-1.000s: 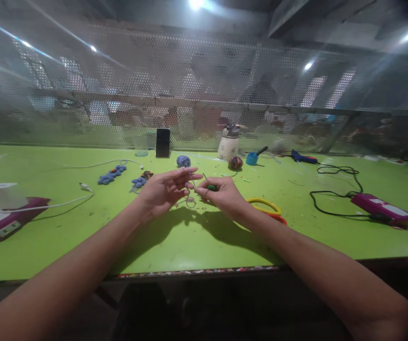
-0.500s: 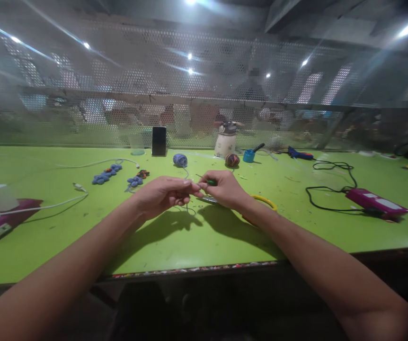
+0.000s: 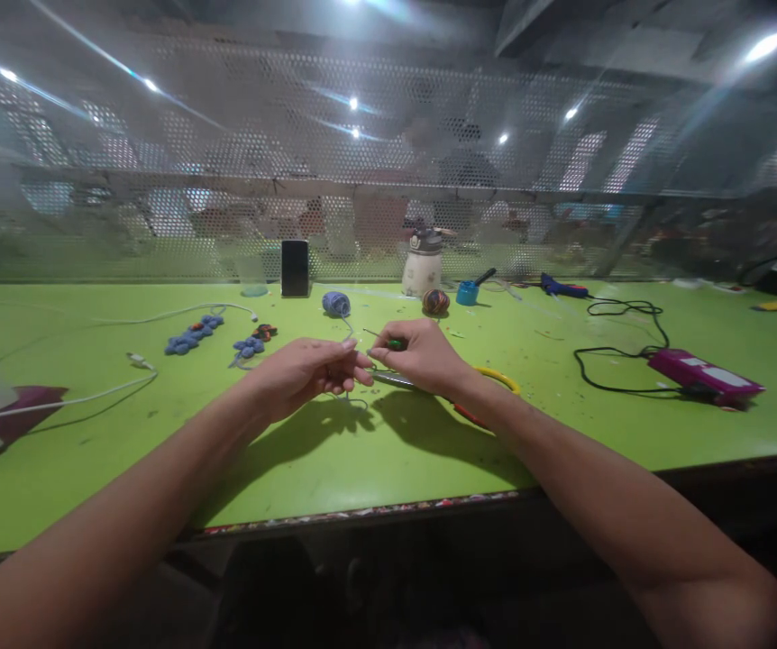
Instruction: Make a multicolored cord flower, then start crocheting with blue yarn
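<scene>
My left hand (image 3: 308, 371) is half curled over the table, with blue-grey yarn running through its fingers and a loose end hanging below. Close beside it, my right hand (image 3: 422, 356) is closed around a crochet hook with a green grip (image 3: 395, 343), its thin shaft pointing left; thumb and forefinger also pinch at the yarn. From the blue yarn ball (image 3: 335, 304) a strand leads down to the hands. Scissors (image 3: 500, 380) with yellow and red handles lie under my right hand and wrist, partly hidden. Any stitches between the fingers are too small to make out.
Blue crocheted pieces (image 3: 194, 334) lie on the left. Behind stand a phone (image 3: 295, 269), a bottle (image 3: 422, 269), a multicoloured yarn ball (image 3: 435, 302) and a blue pot (image 3: 468, 293). A glue gun (image 3: 562, 287) and purple power strip (image 3: 706, 377), with cables, are on the right.
The view has shifted slightly, so the table things sit further left. The fingertips of my two hands have drawn a little apart, and my left fingers have loosened somewhat.
</scene>
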The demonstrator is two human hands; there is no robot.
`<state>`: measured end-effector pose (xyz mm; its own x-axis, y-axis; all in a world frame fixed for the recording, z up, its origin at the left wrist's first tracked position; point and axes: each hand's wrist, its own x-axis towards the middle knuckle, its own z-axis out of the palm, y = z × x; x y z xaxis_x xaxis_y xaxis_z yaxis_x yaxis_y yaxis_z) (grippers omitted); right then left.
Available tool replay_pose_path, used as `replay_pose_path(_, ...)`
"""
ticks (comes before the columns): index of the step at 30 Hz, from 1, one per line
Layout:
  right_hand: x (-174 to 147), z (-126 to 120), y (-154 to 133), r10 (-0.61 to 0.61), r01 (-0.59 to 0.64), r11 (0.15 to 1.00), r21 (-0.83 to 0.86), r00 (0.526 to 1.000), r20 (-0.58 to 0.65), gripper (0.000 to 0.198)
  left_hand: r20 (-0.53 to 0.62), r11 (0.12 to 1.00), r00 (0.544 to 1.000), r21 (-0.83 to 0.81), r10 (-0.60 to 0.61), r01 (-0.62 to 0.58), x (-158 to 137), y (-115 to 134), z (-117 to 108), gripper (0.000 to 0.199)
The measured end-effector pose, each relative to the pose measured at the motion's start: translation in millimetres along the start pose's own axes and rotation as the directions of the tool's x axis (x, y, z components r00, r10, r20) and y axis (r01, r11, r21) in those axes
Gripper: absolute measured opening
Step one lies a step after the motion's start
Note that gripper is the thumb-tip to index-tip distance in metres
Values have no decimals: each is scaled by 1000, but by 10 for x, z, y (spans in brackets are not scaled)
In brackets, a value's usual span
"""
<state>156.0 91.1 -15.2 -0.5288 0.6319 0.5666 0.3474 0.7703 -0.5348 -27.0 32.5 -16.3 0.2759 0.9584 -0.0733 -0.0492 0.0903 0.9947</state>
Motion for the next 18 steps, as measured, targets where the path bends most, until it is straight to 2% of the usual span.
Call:
replay_pose_path(7,-21,-19,-64,21,-21,1000,-8,999,46,10,-16,997,1000,77,-12,13,17,-24,13,25)
replay_pose_path(14,-31,15,-48,-18,18,1000,-18,1000,-19,9,-8,997,1000,79,-24,25,12,-28,34,25)
replay_pose_path(18,-52,56,-49,-41,40,998,-46,999,-12,9,-22,995,1000,96,13,-11,20,-47,48,25)
